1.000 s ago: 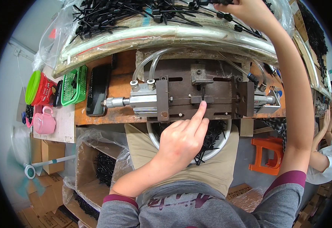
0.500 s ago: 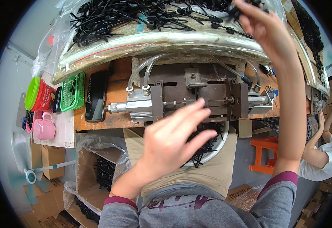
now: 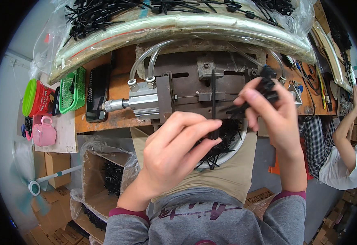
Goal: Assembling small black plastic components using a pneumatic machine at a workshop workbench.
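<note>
My left hand is closed, thumb and fingertips pinching the lower end of a thin black plastic stem that stands upright in front of the metal jig. My right hand is closed around a bunch of black plastic parts with blocky heads and thin stems, just over the jig's right side. A silver air cylinder sits at the jig's left end. Below the hands, a round white basket holds more such black parts in my lap, partly hidden by my left hand.
A plastic-wrapped tray edge with heaped black parts lies across the back. To the left are a phone, a green basket, a red tub and a pink cup. An open carton stands below left; a co-worker sits at right.
My right hand has come down from the heap at the back to the jig with a bunch of black parts. My left hand has gone from spread fingers to pinching a black stem.
</note>
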A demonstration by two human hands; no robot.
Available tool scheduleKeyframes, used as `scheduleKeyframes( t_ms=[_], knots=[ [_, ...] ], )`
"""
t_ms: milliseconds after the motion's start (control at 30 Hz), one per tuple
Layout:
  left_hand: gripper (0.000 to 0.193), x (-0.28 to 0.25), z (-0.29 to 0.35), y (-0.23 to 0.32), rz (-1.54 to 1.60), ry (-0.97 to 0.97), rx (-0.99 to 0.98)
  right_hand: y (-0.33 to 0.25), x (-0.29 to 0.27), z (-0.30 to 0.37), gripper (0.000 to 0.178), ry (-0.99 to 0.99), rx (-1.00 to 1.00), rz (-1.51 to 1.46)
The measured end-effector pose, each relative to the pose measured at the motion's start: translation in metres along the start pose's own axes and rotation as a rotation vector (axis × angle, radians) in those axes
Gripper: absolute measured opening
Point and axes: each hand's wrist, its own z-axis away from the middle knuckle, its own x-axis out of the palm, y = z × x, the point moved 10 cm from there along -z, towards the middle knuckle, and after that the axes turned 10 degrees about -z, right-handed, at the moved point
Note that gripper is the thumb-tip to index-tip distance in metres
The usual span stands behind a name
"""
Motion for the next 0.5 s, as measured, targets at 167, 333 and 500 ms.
scheduleKeyframes(
  t_ms=[167,333,500],
  knots=[
    [0.029,0.035,0.014,-0.003,-0.278,-0.069,0.117,-0.032,-0.021,0.024,0.009,0.159,-0.347,0.148],
    [0.026,0.052,0.009,-0.002,-0.493,-0.102,0.171,-0.051,-0.003,0.048,0.019,0.156,-0.8,0.608],
    [0.028,0.054,0.006,-0.004,-0.493,-0.164,0.142,-0.038,-0.001,0.057,0.028,0.076,-0.893,0.664]
  ],
)
